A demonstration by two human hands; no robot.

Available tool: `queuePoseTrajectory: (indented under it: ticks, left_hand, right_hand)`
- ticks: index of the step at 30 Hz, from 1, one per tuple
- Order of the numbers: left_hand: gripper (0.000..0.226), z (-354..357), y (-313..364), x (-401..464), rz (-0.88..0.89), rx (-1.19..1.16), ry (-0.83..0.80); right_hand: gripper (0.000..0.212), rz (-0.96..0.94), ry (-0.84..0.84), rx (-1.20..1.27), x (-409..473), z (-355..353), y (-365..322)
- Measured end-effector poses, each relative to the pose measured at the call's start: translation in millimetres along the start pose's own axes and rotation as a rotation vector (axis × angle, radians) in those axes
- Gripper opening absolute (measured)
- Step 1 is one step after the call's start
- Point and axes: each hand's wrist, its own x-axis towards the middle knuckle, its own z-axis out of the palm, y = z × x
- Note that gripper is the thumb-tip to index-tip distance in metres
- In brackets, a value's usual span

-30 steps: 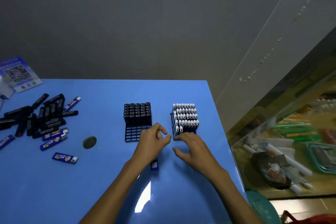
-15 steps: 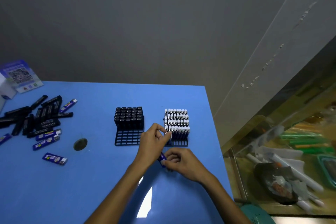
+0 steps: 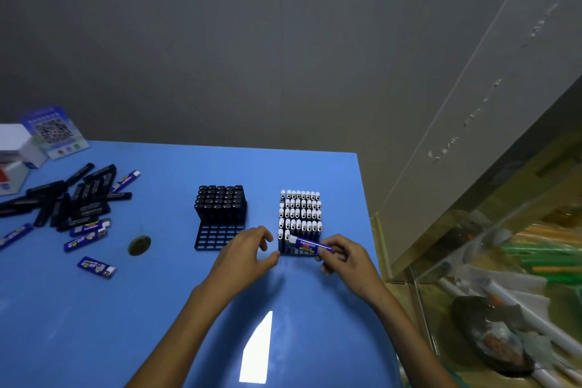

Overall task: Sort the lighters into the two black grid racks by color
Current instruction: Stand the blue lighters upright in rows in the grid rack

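Where the blue tabletop (image 3: 157, 309) carries two black plastic grid racks (image 3: 220, 231), I see my empty left hand (image 3: 248, 257) loosely curled beside the right rack (image 3: 299, 250), while my right hand (image 3: 348, 260) pinches a blue white-capped lighter (image 3: 310, 244) sideways over its front row.

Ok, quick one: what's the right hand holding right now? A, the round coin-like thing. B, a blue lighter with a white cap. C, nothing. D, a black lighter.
B: the right hand pinches a blue lighter, white cap pointing left, lying level just over the front row of the right rack.
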Motion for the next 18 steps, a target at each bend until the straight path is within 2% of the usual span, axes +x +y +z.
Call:
queuePoseTrajectory:
  ticks: [4, 9, 12, 18]
  left_hand:
    - [0.038, -2.8, 2.8, -5.7, 0.03, 0.138, -0.017]
    - [0.039, -5.7, 3.6, -11.1, 0.029, 0.171, -0.023]
    - [0.039, -7.6, 5.8, -12.6, 0.029, 0.184, -0.029]
    - [0.042, -9.8, 8.7, -13.7, 0.036, 0.218, -0.06]
  right_hand:
    - [0.005, 0.084, 0.008, 0.185, 1.0, 4.6, -2.0]
    - [0.008, 0.165, -0.017, 0.43, -2.9, 9.1, -4.9]
    - [0.019, 0.172, -0.053, 0.446, -3.0, 10.0, -6.1]
    - [0.008, 0.162, 0.019, 0.372, -4.2, 12.6, -8.5]
